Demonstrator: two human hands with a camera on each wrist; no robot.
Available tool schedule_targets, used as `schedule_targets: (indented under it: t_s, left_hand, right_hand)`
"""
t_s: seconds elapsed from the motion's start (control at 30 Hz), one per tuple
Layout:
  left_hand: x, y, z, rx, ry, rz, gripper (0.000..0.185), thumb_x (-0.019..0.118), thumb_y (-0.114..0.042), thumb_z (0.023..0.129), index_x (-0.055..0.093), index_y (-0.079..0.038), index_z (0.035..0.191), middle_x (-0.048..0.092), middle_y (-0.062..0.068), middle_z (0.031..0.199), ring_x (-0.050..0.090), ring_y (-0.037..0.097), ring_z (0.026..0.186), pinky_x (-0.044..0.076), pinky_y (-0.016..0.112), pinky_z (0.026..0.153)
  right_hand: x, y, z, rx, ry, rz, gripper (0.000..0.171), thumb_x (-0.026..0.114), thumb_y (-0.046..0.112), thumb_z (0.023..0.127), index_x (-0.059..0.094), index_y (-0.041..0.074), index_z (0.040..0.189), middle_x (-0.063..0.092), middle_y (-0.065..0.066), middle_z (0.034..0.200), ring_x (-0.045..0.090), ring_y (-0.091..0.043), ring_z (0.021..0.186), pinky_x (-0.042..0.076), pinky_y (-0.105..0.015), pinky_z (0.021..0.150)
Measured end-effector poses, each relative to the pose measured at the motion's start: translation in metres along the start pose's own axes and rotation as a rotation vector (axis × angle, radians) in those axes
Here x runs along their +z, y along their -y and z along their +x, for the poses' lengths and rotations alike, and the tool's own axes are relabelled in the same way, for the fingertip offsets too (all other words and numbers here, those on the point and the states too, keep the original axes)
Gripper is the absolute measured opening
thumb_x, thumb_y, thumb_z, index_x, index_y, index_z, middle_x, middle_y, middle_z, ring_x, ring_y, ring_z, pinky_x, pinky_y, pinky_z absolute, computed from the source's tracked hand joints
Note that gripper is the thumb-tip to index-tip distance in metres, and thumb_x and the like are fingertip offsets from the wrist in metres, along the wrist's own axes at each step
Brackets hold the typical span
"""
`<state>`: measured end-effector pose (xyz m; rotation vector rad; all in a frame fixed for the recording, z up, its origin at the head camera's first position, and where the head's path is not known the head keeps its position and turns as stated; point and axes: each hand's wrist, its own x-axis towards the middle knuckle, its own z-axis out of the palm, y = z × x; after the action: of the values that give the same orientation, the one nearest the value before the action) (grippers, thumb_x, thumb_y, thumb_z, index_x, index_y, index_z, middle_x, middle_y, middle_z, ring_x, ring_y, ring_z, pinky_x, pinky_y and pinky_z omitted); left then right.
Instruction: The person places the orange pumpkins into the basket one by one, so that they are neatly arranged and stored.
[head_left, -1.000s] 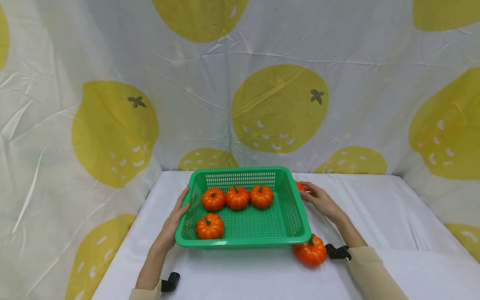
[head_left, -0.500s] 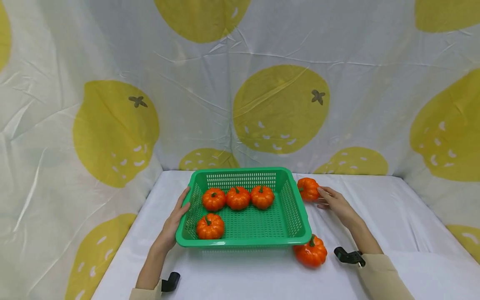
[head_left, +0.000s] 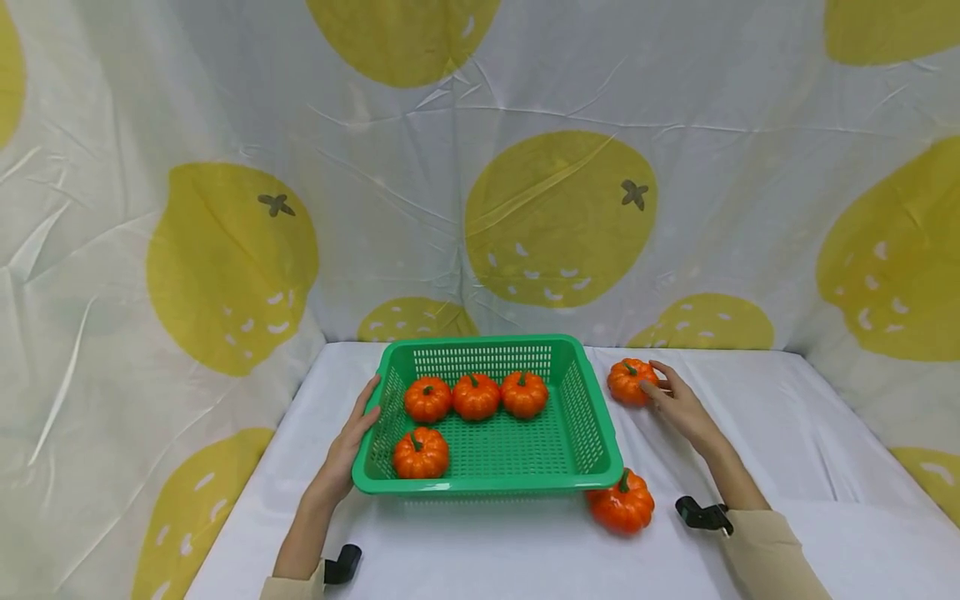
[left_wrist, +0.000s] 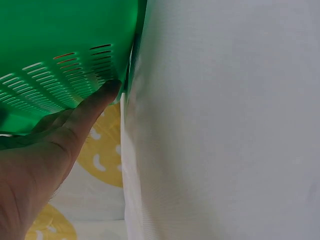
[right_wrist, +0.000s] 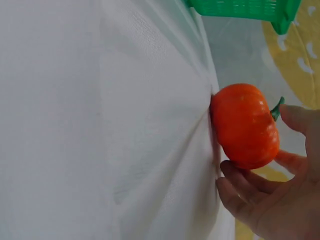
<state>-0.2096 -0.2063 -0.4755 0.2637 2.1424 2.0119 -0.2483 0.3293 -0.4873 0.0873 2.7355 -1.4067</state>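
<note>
A green perforated basket (head_left: 487, 485) stands on the white-covered table, several small orange pumpkins inside. My left hand (head_left: 347, 446) lies along its left side, straight fingers against the outer wall (left_wrist: 75, 40); the left wrist view shows one fingertip beside the slots. To the basket's right, my right hand (head_left: 684, 410) holds the right side of another small pumpkin (head_left: 630, 382). In the right wrist view a fingertip is at that pumpkin's green stem (right_wrist: 277, 109), other fingers curl at its lower side, and it sits at the table surface.
One more pumpkin (head_left: 622, 504) sits near the basket's front right corner, partly hidden by the rim. A white cloth (head_left: 480, 100) with yellow lemon prints hangs behind and at both sides. Black wrist devices (head_left: 703, 514) show at the sleeves.
My right hand and its pumpkin have moved right, away from the basket, where the pumpkin was mostly hidden. The pumpkin has turned from tilted to stem up. The left hand and basket stayed.
</note>
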Motion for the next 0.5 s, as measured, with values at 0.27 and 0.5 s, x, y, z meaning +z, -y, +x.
schedule_targets:
  t_s: [0.27,0.5]
  left_hand:
    - [0.0,0.001,0.001,0.003,0.007,-0.008,0.059,0.032,-0.04,0.113,0.009,-0.037,0.167,-0.005,0.0,0.176,-0.004,0.034,0.162,0.003,0.065,0.126]
    - [0.001,0.0,0.001,0.0,0.004,-0.007,0.059,0.032,-0.042,0.113,0.009,-0.037,0.167,-0.004,-0.001,0.176,-0.006,0.032,0.162,0.0,0.065,0.126]
  right_hand:
    - [0.002,-0.005,0.005,0.012,-0.022,-0.047,0.092,0.063,0.043,0.102,0.011,-0.001,0.164,0.029,-0.041,0.157,0.039,-0.055,0.138,0.037,-0.067,0.114]
    - [0.007,-0.007,0.013,-0.065,-0.101,-0.097,0.088,0.069,0.038,0.099,0.021,-0.004,0.16,0.041,-0.04,0.15,0.049,-0.052,0.129,0.04,-0.064,0.11]
